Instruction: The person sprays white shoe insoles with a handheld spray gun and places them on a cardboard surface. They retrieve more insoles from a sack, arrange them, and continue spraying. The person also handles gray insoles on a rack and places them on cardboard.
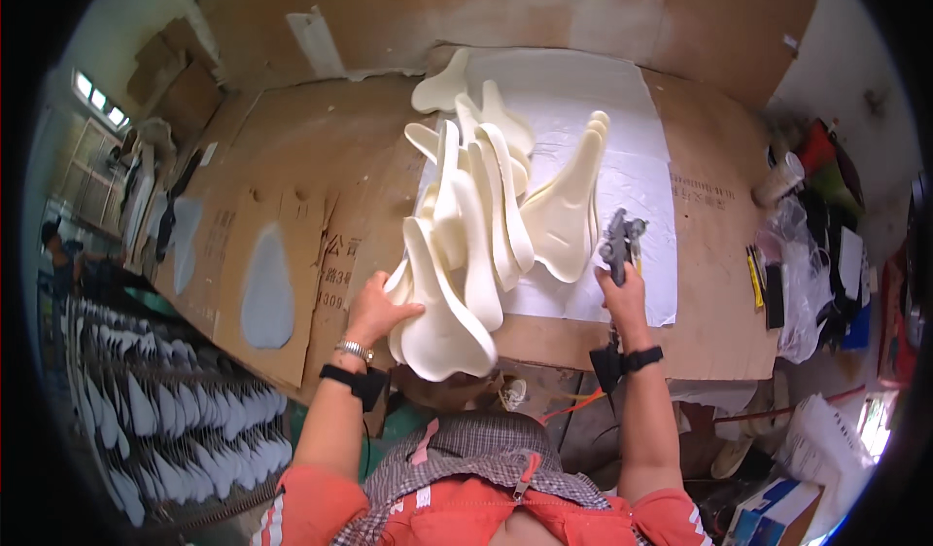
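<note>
My left hand (pixel 377 311) grips the edge of a cream foam saddle pad (pixel 442 332) at the table's near edge, its thumb lying over the pad's side. Behind that pad, a loose heap of similar foam pads (pixel 473 240) leans together, several standing on edge. My right hand (pixel 625 301) is wrapped round the handle of a dark grey spray gun (pixel 618 240), whose head points away from me. Just left of the gun sits a small stack of foam pads (pixel 562 220), nested one on another. A single pad (pixel 442 84) lies at the far end of the heap.
White sheeting (pixel 646 186) covers part of the cardboard-topped table (pixel 719 254). A white saddle-shaped patch (pixel 267 288) marks the cardboard at left. A rack of light saddle-shaped pieces (pixel 185 429) stands lower left. Plastic bags (pixel 802 288) and a roll (pixel 777 178) crowd the right edge.
</note>
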A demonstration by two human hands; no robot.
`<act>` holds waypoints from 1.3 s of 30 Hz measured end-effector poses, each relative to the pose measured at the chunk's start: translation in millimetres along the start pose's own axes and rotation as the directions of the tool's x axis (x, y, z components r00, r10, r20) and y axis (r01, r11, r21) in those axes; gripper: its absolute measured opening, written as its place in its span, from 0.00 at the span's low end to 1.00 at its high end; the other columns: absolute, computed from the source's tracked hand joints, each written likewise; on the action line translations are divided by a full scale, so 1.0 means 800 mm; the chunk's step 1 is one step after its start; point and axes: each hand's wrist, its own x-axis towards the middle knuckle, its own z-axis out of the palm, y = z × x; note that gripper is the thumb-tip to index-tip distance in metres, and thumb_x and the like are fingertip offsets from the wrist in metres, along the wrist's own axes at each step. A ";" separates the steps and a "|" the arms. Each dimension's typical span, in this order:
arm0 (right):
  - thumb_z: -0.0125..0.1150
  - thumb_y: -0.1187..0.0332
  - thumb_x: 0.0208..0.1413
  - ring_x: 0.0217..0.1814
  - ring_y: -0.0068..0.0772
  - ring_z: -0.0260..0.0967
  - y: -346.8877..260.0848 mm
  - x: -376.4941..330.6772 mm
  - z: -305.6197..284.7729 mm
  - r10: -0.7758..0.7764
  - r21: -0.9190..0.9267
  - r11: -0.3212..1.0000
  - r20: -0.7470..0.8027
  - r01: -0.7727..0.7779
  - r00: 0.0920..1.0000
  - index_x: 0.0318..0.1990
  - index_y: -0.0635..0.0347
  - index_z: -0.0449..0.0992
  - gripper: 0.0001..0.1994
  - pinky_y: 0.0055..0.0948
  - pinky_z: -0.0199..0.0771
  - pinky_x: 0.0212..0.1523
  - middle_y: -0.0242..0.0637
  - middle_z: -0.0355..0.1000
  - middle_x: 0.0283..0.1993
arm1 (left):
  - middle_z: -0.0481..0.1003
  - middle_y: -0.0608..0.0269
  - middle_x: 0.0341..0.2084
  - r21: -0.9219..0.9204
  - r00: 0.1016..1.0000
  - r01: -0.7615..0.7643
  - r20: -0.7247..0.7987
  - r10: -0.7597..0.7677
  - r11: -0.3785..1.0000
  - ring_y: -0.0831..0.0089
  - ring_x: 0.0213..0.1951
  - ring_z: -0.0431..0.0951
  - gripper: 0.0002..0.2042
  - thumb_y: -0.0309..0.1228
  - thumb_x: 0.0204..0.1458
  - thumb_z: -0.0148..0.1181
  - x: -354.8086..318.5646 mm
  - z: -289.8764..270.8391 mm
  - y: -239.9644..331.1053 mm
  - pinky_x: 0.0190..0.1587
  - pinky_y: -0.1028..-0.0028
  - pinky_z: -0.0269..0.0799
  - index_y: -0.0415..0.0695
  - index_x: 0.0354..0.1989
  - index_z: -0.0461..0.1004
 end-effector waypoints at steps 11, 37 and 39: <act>0.51 0.73 0.56 0.38 0.23 0.68 -0.121 -0.179 -0.133 -0.287 -0.227 0.911 0.251 0.344 0.924 0.43 0.66 0.68 0.09 0.24 0.69 0.38 0.36 0.68 0.36 | 0.63 0.48 0.52 -0.180 0.895 0.252 -0.330 -0.300 0.951 0.56 0.56 0.61 0.39 0.42 0.34 0.72 -0.020 0.039 -0.087 0.57 0.64 0.60 0.41 0.57 0.60; 0.56 0.82 0.44 0.30 0.19 0.67 -0.205 -0.248 -0.041 -0.150 -0.023 0.989 -0.014 0.149 0.989 0.38 0.66 0.72 0.11 0.21 0.68 0.33 0.32 0.71 0.35 | 0.70 0.53 0.44 -0.422 0.826 -0.465 0.108 0.553 0.778 0.68 0.43 0.71 0.30 0.38 0.42 0.67 0.110 -0.006 0.192 0.46 0.71 0.69 0.36 0.53 0.66; 0.56 0.82 0.44 0.31 0.22 0.65 -0.209 -0.224 -0.029 -0.093 0.018 0.996 0.064 0.092 0.994 0.38 0.65 0.72 0.11 0.23 0.66 0.35 0.33 0.69 0.33 | 0.66 0.49 0.49 -0.561 0.769 -0.164 0.443 0.462 0.811 0.65 0.49 0.68 0.36 0.42 0.40 0.69 0.135 -0.003 0.197 0.51 0.69 0.65 0.36 0.56 0.63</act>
